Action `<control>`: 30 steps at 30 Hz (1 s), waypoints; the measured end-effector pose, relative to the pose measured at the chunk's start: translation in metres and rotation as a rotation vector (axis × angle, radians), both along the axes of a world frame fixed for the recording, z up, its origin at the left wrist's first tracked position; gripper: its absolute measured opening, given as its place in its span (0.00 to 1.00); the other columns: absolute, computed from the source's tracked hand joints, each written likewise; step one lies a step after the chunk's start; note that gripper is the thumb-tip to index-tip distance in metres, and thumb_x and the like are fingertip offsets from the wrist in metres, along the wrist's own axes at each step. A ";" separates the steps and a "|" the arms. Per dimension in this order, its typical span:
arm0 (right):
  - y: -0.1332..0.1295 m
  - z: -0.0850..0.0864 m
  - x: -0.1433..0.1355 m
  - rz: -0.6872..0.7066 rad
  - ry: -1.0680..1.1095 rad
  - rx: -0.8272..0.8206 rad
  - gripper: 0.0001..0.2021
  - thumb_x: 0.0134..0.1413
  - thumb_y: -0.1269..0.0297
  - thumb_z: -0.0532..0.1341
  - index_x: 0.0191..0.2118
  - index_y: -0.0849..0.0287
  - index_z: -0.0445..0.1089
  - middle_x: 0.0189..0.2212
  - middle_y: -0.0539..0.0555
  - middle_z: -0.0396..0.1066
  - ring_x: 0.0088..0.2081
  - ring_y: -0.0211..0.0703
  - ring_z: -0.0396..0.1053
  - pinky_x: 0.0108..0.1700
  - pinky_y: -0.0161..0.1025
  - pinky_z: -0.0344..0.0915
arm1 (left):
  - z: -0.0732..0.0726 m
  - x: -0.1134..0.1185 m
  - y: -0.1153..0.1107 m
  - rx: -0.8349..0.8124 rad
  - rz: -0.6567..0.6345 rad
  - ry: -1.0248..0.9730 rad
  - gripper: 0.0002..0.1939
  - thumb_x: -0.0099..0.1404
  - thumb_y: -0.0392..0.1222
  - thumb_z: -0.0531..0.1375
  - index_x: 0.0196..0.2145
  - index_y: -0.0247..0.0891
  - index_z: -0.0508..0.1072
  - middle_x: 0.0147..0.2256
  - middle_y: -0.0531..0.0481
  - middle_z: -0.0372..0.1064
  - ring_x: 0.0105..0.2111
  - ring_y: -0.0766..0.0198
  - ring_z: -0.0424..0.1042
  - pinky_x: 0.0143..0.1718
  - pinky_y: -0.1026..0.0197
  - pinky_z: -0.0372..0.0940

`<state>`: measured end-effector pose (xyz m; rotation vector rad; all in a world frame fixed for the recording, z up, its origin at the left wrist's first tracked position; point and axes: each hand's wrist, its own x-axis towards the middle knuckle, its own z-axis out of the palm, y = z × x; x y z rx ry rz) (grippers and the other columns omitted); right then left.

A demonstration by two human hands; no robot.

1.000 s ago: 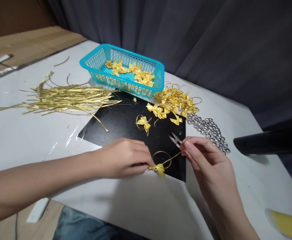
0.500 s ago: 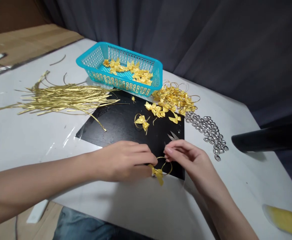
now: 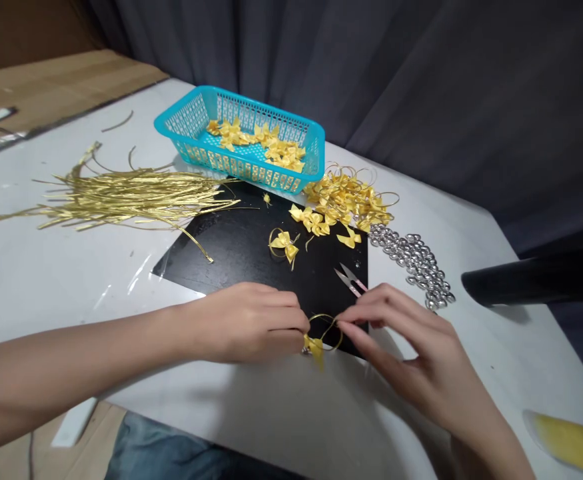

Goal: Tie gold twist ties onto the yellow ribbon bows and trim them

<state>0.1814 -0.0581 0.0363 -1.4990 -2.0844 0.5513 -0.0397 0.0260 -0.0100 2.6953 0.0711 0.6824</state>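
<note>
My left hand (image 3: 261, 323) is closed on a yellow ribbon bow (image 3: 314, 347) with a loop of gold cord (image 3: 340, 337) coming out of it. The fingertips on the bow are partly hidden. My right hand (image 3: 401, 340) pinches the gold cord between thumb and fingers at the right of the loop. Just behind the right hand, small thread snips (image 3: 350, 280) lie with their blades apart on the black mat (image 3: 231, 257). A finished-looking bow with a cord loop (image 3: 284, 246) rests farther back on the mat.
A turquoise basket (image 3: 241, 159) holding yellow bows stands at the back. Gold cords (image 3: 136, 197) lie to the left. Looped bows (image 3: 348, 193) are heaped right of the basket, with silver beads (image 3: 416, 260) beyond. A dark cylinder (image 3: 536, 277) juts in from the right.
My right hand has moved slightly right and down, its fingertips now at the cord loop, uncovering more of the snips. My left hand has barely moved.
</note>
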 end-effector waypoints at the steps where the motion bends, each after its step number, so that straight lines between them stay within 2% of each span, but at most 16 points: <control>1: -0.001 -0.001 -0.001 0.052 -0.046 0.001 0.04 0.60 0.70 0.60 0.39 0.55 0.71 0.32 0.53 0.68 0.34 0.42 0.68 0.35 0.37 0.65 | -0.001 0.000 0.000 0.008 -0.004 -0.004 0.16 0.71 0.33 0.48 0.32 0.37 0.73 0.34 0.52 0.75 0.33 0.67 0.69 0.33 0.63 0.60; 3: -0.001 -0.006 -0.004 0.101 -0.163 0.009 0.05 0.60 0.70 0.58 0.39 0.55 0.71 0.31 0.53 0.68 0.32 0.42 0.68 0.34 0.38 0.65 | 0.000 0.001 0.000 0.006 -0.002 0.006 0.15 0.71 0.33 0.48 0.32 0.37 0.73 0.34 0.52 0.75 0.33 0.67 0.69 0.33 0.63 0.60; 7: 0.001 -0.015 -0.007 0.030 -0.327 0.048 0.07 0.60 0.69 0.56 0.37 0.55 0.71 0.31 0.54 0.70 0.32 0.44 0.70 0.35 0.40 0.67 | 0.003 0.003 -0.002 -0.006 0.023 0.041 0.15 0.71 0.33 0.48 0.31 0.37 0.72 0.33 0.52 0.75 0.32 0.67 0.69 0.33 0.64 0.60; 11: 0.002 -0.016 -0.008 0.008 -0.387 0.019 0.06 0.57 0.70 0.56 0.32 0.55 0.68 0.29 0.53 0.71 0.31 0.45 0.72 0.38 0.41 0.68 | 0.002 0.004 -0.002 0.034 0.000 0.045 0.15 0.71 0.33 0.48 0.32 0.37 0.72 0.33 0.51 0.75 0.34 0.66 0.70 0.34 0.64 0.61; 17: -0.004 -0.012 -0.004 0.063 -0.410 -0.119 0.06 0.52 0.75 0.57 0.31 0.55 0.66 0.27 0.50 0.68 0.26 0.41 0.68 0.26 0.36 0.61 | -0.005 0.005 -0.003 0.016 0.014 0.013 0.16 0.71 0.33 0.47 0.30 0.37 0.70 0.31 0.50 0.73 0.32 0.66 0.68 0.32 0.64 0.60; 20: -0.006 -0.006 0.001 0.095 -0.287 -0.198 0.07 0.54 0.74 0.57 0.32 0.54 0.66 0.28 0.49 0.68 0.26 0.39 0.67 0.28 0.35 0.61 | -0.007 0.005 -0.004 0.008 -0.001 0.029 0.15 0.71 0.33 0.46 0.30 0.38 0.70 0.31 0.50 0.71 0.32 0.66 0.68 0.32 0.64 0.61; 23: -0.008 0.004 0.005 0.106 -0.063 -0.212 0.05 0.58 0.72 0.58 0.35 0.53 0.67 0.31 0.49 0.70 0.29 0.39 0.67 0.32 0.36 0.63 | -0.009 0.004 -0.003 -0.003 -0.005 0.046 0.13 0.69 0.33 0.48 0.31 0.38 0.69 0.31 0.50 0.71 0.32 0.66 0.67 0.31 0.64 0.61; 26: -0.012 0.013 0.003 0.010 0.191 -0.159 0.05 0.57 0.70 0.61 0.34 0.51 0.68 0.31 0.50 0.72 0.30 0.41 0.69 0.35 0.39 0.66 | -0.010 0.003 -0.003 -0.024 -0.020 0.049 0.10 0.69 0.33 0.50 0.32 0.39 0.69 0.31 0.50 0.71 0.32 0.65 0.68 0.31 0.64 0.61; 30: -0.016 0.016 -0.002 -0.172 0.506 -0.116 0.05 0.55 0.69 0.63 0.33 0.51 0.69 0.28 0.51 0.72 0.31 0.44 0.71 0.31 0.38 0.69 | -0.008 0.002 -0.003 -0.080 -0.047 0.048 0.09 0.67 0.31 0.51 0.33 0.37 0.69 0.33 0.48 0.72 0.33 0.64 0.68 0.32 0.65 0.61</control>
